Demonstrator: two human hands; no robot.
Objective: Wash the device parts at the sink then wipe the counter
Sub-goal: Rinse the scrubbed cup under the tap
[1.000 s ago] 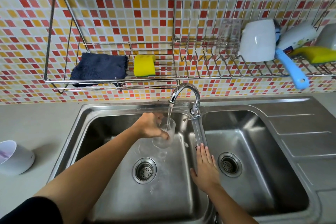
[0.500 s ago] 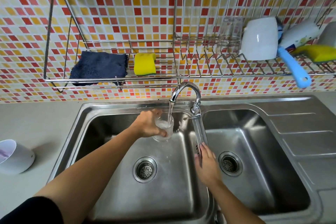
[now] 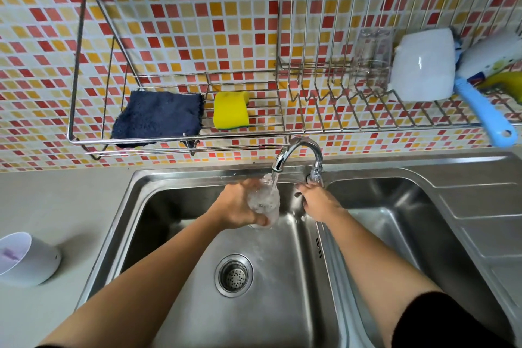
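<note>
Far left of the fingers, on the counter [image 3: 56,206], a white pot [image 3: 26,260] lies tilted on its side, well apart from the sink [image 3: 135,206]. Up on the wall, above and left of the fingers, a wire rack [image 3: 175,138] carries a dark blue cloth [image 3: 158,116] and, just beside it, a yellow sponge [image 3: 231,111].

The left hand [image 3: 240,206] is over the left basin, fingers [image 3: 261,220] curled tight round a clear cup [image 3: 264,200] (thumb side toward the wall, fingertips wrapping its lower end). The cup sits straight under the tap [image 3: 296,154], and water runs from the spout into its mouth, foaming inside. Below these fingers lies the drain [image 3: 234,275].

Just right of the cup, the right hand [image 3: 316,203] reaches to the tap's base, fingers [image 3: 306,186] bunched at the lever; whether they actually grip it I cannot tell.

Above and right of these fingers, the rack holds a clear glass [image 3: 372,59], a white bowl [image 3: 422,65] and a blue-handled brush [image 3: 485,113].
</note>
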